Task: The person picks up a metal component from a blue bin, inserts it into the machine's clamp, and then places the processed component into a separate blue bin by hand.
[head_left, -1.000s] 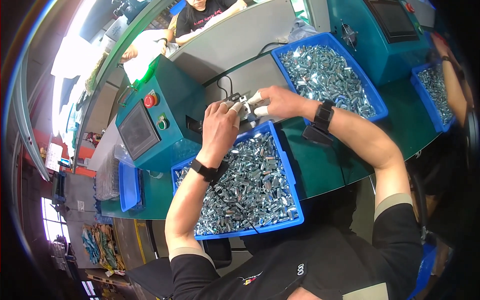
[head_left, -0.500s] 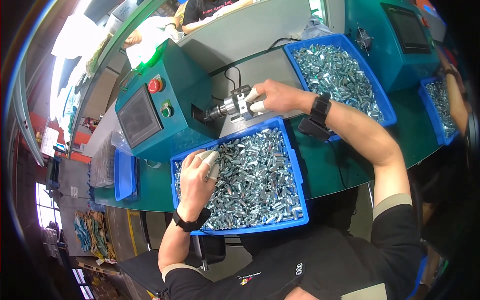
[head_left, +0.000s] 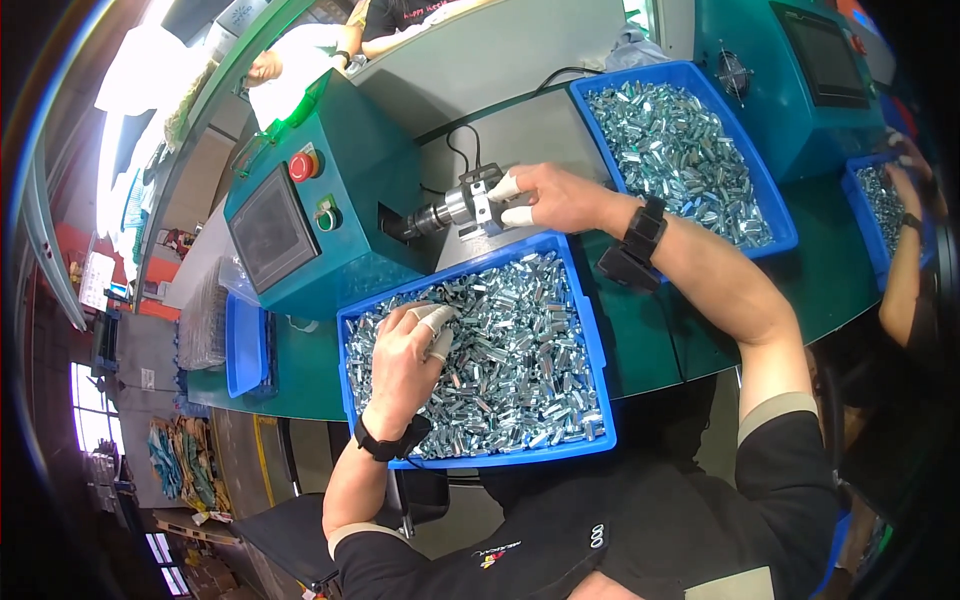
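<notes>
With twelve at the top of the view, your left hand [head_left: 405, 350] is at eight o'clock, dipping into the near blue bin [head_left: 592, 340], which lies at six. The loose metal parts [head_left: 520, 370] fill that bin, and your covered fingertips rest among them. Those fingers are curled and lie close together; I cannot tell whether a part is pinched between them.

Your right hand [head_left: 565, 198] is at one o'clock, thumb and forefinger set apart, their tips up against the near-right side of the metal fixture [head_left: 483, 208] at twelve. Whether they grip a part there is hidden. The fixture sits in line with the silver collar [head_left: 457, 208], which reaches out of the teal machine [head_left: 360, 170] at ten.

For a good pick, it would help to take a single part lightly by its sides and shake off any neighbours that cling. On the right, a light, steady touch on the outer side seems best, with your fingertips clear of the collar and the wrist device [head_left: 640, 240] lifted off the table [head_left: 640, 350]
</notes>
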The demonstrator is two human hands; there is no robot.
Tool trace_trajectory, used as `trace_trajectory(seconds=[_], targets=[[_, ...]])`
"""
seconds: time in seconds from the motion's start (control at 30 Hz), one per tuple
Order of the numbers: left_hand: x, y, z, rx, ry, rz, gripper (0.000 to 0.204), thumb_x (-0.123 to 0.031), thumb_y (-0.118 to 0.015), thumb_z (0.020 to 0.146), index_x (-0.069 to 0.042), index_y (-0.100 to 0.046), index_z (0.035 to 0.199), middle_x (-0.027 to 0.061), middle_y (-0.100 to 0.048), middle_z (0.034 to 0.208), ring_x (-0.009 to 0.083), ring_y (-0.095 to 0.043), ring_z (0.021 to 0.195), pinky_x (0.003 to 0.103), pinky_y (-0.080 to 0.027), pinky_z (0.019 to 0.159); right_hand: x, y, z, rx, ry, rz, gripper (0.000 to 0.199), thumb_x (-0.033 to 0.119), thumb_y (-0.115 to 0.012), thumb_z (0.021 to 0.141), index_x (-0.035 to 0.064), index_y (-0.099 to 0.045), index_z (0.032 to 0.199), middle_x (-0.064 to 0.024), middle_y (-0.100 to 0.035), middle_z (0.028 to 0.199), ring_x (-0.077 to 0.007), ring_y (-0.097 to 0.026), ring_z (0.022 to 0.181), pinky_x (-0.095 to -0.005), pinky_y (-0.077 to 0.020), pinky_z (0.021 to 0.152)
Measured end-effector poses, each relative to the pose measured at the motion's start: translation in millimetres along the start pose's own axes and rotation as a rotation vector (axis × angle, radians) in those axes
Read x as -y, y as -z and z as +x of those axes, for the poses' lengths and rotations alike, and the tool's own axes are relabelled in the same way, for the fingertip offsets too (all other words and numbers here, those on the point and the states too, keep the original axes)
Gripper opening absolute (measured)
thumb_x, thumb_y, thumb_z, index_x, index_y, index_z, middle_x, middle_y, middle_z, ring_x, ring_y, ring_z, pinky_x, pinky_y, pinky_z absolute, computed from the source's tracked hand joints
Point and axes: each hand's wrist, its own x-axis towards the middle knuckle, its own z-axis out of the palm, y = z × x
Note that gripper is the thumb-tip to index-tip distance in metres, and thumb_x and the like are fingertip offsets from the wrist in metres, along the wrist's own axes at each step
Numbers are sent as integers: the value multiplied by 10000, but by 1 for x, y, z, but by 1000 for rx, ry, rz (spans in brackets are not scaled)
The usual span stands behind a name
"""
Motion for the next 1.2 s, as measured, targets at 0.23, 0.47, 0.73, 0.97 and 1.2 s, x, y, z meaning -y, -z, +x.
trace_trajectory(seconds=[0.23,0.47,0.73,0.97,1.2], targets=[[10,-3,-9,12,47,4,311,-27,-795,848,-44,-767,1158,134,-761,1140,358,-687,1113,443,-551,964,-7,-9,2,15,-6,71,328,131,-768,967,44,-752,1283,-61,-717,1156,-182,-703,1024,-327,-558,936],[15,-6,-17,59,87,6,263,-63,-797,854,-58,-779,1117,103,-740,1041,335,-679,1039,438,-544,945,-15,-9,5,-6,-51,186,328,163,-765,979,3,-740,1264,-66,-757,1047,-165,-710,974,-328,-565,909],[16,-12,-18,139,-6,-1,227,-64,-812,836,-80,-785,1060,92,-691,913,330,-663,928,447,-561,827,-8,-1,5,-268,-254,97,336,247,-755,998,-18,-707,1198,-131,-797,1012,-181,-743,884,-344,-579,784],[11,-8,-22,129,-28,12,192,-65,-807,846,-78,-774,1034,103,-665,876,339,-655,894,446,-555,799,24,-10,16,-365,-244,-439,448,404,-782,927,-1,-690,1096,-202,-760,869,-365,-760,838,-475,-585,737],[-4,-1,-16,55,23,-27,209,-60,-807,864,-70,-765,1068,118,-673,894,339,-655,874,441,-543,781,31,-11,28,-342,-168,-668,274,239,-727,836,8,-691,980,-214,-762,857,-428,-755,839,-534,-596,762]])
